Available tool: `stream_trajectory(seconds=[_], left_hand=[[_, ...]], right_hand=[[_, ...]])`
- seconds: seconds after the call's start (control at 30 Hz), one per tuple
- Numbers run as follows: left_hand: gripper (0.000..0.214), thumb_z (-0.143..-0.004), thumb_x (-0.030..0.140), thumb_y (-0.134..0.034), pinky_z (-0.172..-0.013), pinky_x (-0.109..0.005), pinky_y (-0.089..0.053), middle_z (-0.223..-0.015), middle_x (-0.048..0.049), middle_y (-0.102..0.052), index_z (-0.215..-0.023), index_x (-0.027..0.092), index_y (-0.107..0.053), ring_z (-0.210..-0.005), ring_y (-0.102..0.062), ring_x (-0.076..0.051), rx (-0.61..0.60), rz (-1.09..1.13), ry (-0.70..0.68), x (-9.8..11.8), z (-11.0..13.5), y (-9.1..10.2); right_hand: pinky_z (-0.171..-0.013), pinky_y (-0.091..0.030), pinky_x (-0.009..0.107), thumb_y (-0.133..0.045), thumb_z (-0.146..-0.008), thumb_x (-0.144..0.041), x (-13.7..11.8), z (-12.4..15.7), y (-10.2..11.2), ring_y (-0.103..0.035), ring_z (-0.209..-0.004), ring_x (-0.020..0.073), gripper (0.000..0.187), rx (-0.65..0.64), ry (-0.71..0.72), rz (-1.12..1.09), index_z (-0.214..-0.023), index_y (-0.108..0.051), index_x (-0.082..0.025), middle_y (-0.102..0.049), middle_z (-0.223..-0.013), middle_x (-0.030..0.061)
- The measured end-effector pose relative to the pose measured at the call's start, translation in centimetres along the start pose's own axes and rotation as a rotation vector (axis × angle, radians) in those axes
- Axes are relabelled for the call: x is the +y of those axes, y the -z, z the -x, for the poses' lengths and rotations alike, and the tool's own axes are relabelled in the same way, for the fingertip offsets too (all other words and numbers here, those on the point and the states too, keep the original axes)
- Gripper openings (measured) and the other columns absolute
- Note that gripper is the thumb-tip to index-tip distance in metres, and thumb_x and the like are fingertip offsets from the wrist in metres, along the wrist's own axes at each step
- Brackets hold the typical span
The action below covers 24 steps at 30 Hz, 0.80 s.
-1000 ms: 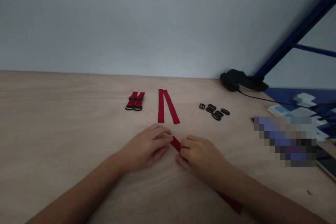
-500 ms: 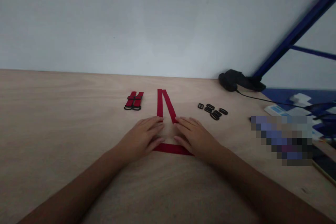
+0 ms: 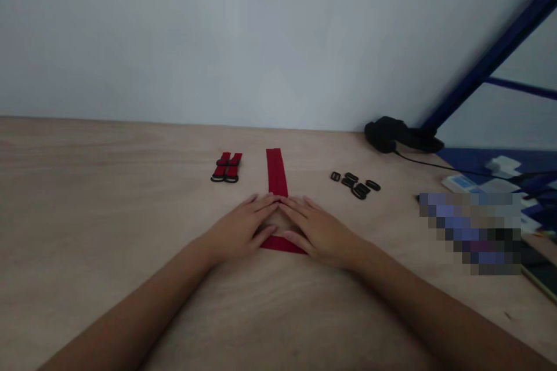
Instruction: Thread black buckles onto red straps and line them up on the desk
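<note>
Well, from where I stand, the left hand and right hand lie flat, fingers outstretched, fingertips meeting at the near end of the far red strips, thumbs by a nearer red strap. To the right, a blue-and-white item is too blurred to read.

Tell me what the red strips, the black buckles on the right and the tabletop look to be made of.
Red strips: probably fabric ribbon or webbing, matte, going by the flat, evenly coloured bands.
Black buckles: likely plastic or coated metal, their rigid-looking slotted frames fitting either; finish too small to judge.
Tabletop: wood or wood-look laminate, dull, with faint streaky grain.
</note>
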<state>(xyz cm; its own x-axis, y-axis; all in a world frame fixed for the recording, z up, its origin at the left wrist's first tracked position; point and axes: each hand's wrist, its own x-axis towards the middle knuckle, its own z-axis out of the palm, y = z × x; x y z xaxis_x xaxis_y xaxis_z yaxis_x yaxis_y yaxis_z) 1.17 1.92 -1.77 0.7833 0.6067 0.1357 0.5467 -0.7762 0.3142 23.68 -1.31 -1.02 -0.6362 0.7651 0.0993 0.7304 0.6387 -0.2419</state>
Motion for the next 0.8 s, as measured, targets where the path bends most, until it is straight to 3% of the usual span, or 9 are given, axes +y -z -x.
stream_trajectory(seconds=[0.3,0.43,0.5,0.57,0.67,0.8], left_hand=[[0.050,-0.100,0.033,-0.034,-0.118,-0.047,-0.018,-0.150,-0.0134,-0.038,-0.146,0.014,-0.032,-0.140,-0.034,-0.022,-0.017,-0.094,-0.001,-0.3,-1.4,-0.1],[0.039,-0.099,0.028,-0.035,-0.117,-0.045,-0.023,-0.145,-0.0120,-0.045,-0.133,0.016,-0.051,-0.138,-0.036,-0.023,0.052,-0.064,-0.049,0.2,-1.1,0.7],[0.031,-0.096,0.026,-0.042,-0.109,-0.039,-0.036,-0.134,-0.0133,-0.053,-0.115,0.016,-0.064,-0.128,-0.045,-0.023,0.083,0.008,-0.068,0.9,-0.7,1.3],[0.025,-0.092,0.026,-0.050,-0.097,-0.035,-0.044,-0.116,-0.0109,-0.058,-0.108,0.019,-0.068,-0.111,-0.053,-0.022,0.028,0.073,-0.107,1.5,-0.3,1.9],[0.024,-0.090,0.028,-0.056,-0.087,-0.035,-0.046,-0.102,-0.0080,-0.057,-0.109,0.026,-0.069,-0.098,-0.054,-0.021,-0.048,0.075,-0.124,2.0,0.3,2.2],[0.028,-0.094,0.033,-0.051,-0.078,-0.032,-0.045,-0.092,-0.0066,-0.055,-0.116,0.031,-0.067,-0.088,-0.053,-0.020,-0.066,0.047,-0.067,1.5,0.6,1.9]], right_hand=[[-0.117,-0.025,0.045,-0.032,-0.098,-0.048,-0.2,0.0,0.4,-0.027,-0.142,0.0249,0.068,-0.014,-0.059,-0.003,-0.150,-0.023,-0.005,-0.029,-0.154,0.0170],[-0.115,-0.025,0.047,-0.031,-0.099,-0.040,1.9,0.2,1.2,-0.029,-0.141,0.0302,0.059,0.058,-0.336,0.171,-0.143,-0.038,-0.001,-0.033,-0.151,0.0214],[-0.114,-0.027,0.050,-0.031,-0.099,-0.033,3.7,0.4,1.6,-0.032,-0.140,0.0330,0.052,0.076,-0.489,0.262,-0.137,-0.045,0.000,-0.036,-0.149,0.0229],[-0.113,-0.026,0.050,-0.031,-0.100,-0.032,5.3,0.7,1.9,-0.033,-0.139,0.0324,0.051,0.068,-0.550,0.302,-0.137,-0.046,-0.001,-0.038,-0.148,0.0226],[-0.113,-0.024,0.054,-0.032,-0.100,-0.037,6.2,0.9,2.0,-0.035,-0.138,0.0335,0.052,0.029,-0.552,0.322,-0.135,-0.048,-0.002,-0.041,-0.146,0.0237],[-0.113,-0.020,0.057,-0.034,-0.100,-0.036,4.1,0.8,1.5,-0.041,-0.135,0.0296,0.047,0.038,-0.411,0.256,-0.132,-0.052,-0.007,-0.046,-0.144,0.0203]])
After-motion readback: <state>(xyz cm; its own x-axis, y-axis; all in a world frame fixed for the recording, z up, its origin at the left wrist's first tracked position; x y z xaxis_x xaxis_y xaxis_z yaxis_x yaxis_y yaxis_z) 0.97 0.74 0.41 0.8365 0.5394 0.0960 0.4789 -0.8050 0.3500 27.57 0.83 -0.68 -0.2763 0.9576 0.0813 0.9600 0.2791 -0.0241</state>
